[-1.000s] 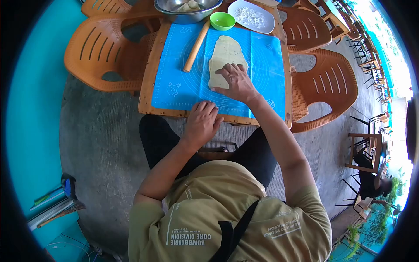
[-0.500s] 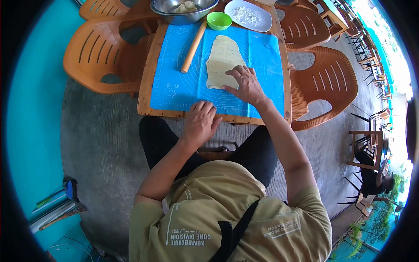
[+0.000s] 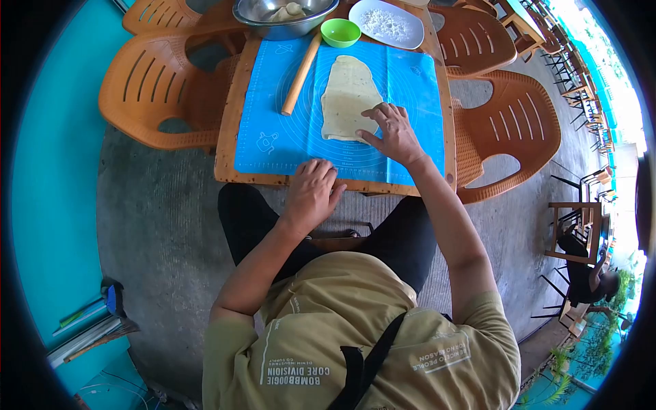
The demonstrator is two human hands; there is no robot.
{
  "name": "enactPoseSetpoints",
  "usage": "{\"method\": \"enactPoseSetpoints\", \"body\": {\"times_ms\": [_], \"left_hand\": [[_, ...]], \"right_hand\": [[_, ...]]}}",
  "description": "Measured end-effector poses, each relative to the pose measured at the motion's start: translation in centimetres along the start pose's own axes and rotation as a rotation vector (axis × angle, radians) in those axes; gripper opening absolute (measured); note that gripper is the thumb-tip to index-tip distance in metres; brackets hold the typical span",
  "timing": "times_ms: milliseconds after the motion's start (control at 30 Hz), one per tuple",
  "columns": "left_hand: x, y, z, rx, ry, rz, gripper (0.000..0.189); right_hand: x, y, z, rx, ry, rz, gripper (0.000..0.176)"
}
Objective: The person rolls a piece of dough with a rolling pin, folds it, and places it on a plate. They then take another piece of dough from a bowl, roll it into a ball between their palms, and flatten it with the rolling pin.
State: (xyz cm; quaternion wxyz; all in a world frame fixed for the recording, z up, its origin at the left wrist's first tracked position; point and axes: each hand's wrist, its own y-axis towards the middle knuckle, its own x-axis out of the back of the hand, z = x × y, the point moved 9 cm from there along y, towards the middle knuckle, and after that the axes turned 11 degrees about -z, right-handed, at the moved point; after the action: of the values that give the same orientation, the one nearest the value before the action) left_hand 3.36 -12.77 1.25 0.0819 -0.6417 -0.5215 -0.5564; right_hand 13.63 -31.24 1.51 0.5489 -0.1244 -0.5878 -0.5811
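Observation:
A flattened sheet of pale dough (image 3: 347, 99) lies on the blue mat (image 3: 273, 154). My right hand (image 3: 396, 133) is at the lower right edge of the dough, fingers apart and holding nothing. At the mat's front edge rests my left hand (image 3: 315, 188), fingers bent loosely over the table edge and nothing seen in it. A wooden rolling pin (image 3: 301, 76) lies left of the dough. Behind the dough stands a green bowl (image 3: 340, 33).
A metal bowl (image 3: 263, 27) with dough pieces and a white plate (image 3: 403, 34) of flour stand at the table's far side. Orange chairs (image 3: 150, 89) flank the wooden table (image 3: 225, 154). A person (image 3: 588, 277) sits far off at the right.
My right hand has shifted slightly to the right, uncovering more of the dough's lower right corner. My left hand has stayed in place.

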Motion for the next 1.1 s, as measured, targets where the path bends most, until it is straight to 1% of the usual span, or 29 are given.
{"method": "enactPoseSetpoints", "body": {"times_ms": [67,100,167,267,400,467,567,600,667,767,800,867,967,1100], "left_hand": [[0.0,0.0,0.0,0.007,0.001,0.002,0.034],[0.0,0.0,0.1,0.011,0.001,0.004,0.034],[0.1,0.1,0.0,0.009,0.001,0.002,0.034],[0.0,0.0,-0.1,0.004,0.002,0.015,0.035],[0.2,0.2,-0.1,0.005,0.005,0.014,0.034],[0.3,0.2,-0.1,0.010,0.001,0.012,0.034],[0.2,0.2,-0.1,0.013,-0.003,0.022,0.034],[0.1,0.2,-0.1,0.015,0.001,0.029,0.034],[0.0,0.1,-0.1,0.014,-0.005,0.030,0.034],[0.2,0.2,-0.1,0.012,-0.011,0.023,0.034],[0.3,0.3,-0.1,0.012,-0.012,0.019,0.034],[0.2,0.3,-0.1,0.019,-0.018,0.025,0.034],[0.1,0.2,-0.1,0.027,-0.026,0.035,0.034],[0.3,0.3,-0.1,0.008,-0.013,0.020,0.034]], "right_hand": [[1.0,0.1,1.5,0.018,0.007,0.086,0.057],[1.1,0.0,1.5,0.019,0.008,0.086,0.057],[1.4,-0.4,1.9,0.096,0.006,0.073,0.056],[1.0,-0.5,0.0,0.049,-0.013,0.032,0.059],[1.3,-0.4,-0.7,0.006,-0.015,0.043,0.060],[2.5,-0.5,1.0,0.102,0.011,0.053,0.053],[2.4,-0.9,0.6,0.104,0.002,0.033,0.051],[2.1,-1.0,0.2,0.101,0.000,0.031,0.051],[1.6,-1.0,-1.3,0.029,-0.026,-0.007,0.051],[2.2,-0.9,-0.1,0.023,0.014,0.018,0.048],[2.3,-0.8,0.2,0.024,0.014,0.017,0.048],[2.5,-1.0,1.4,0.098,0.039,0.012,0.042],[1.9,-1.3,0.1,0.045,-0.009,-0.040,0.043],[1.3,-1.4,0.5,0.002,-0.025,-0.003,0.046]]}}
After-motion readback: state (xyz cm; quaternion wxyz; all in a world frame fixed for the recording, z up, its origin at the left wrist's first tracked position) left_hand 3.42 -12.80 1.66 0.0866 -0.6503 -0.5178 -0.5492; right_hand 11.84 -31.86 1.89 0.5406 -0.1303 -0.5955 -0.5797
